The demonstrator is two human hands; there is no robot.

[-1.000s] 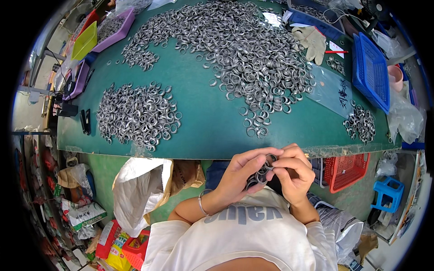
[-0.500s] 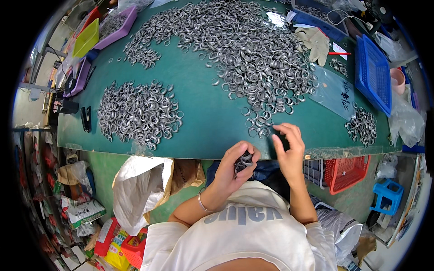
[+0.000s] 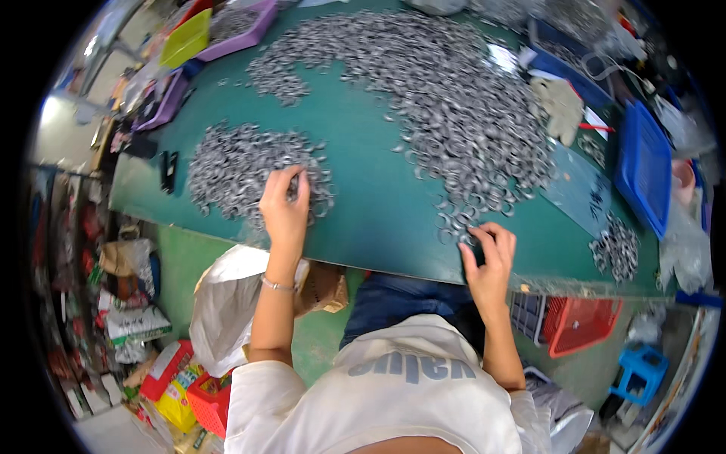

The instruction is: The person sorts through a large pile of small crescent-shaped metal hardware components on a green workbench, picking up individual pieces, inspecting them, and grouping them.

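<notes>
My left hand [image 3: 285, 203] is over the near-left pile of grey metal rings [image 3: 227, 170], palm down. Its fingers are bent and a gap shows between them and the thumb; motion blurs the fingertips, and no ring can be made out in it. At the near tip of the large ring heap [image 3: 461, 106], my right hand [image 3: 491, 261] hovers with thumb and forefinger apart, beside a few loose rings [image 3: 456, 219]. Whether a fingertip touches one of them I cannot tell.
A smaller ring cluster [image 3: 616, 250] lies at the right of the green table [image 3: 363, 181]. Blue baskets [image 3: 643, 170], a work glove [image 3: 558, 110] and a clear plastic bag [image 3: 578, 189] are nearby. Black snips [image 3: 168, 172] lie left. Below the edge stand a paper sack [image 3: 227, 303] and red basket [image 3: 582, 321].
My left hand has moved from in front of my body, where it held several rings, left and forward onto the near-left pile. My right hand stays by the heap's tip. The view has tilted.
</notes>
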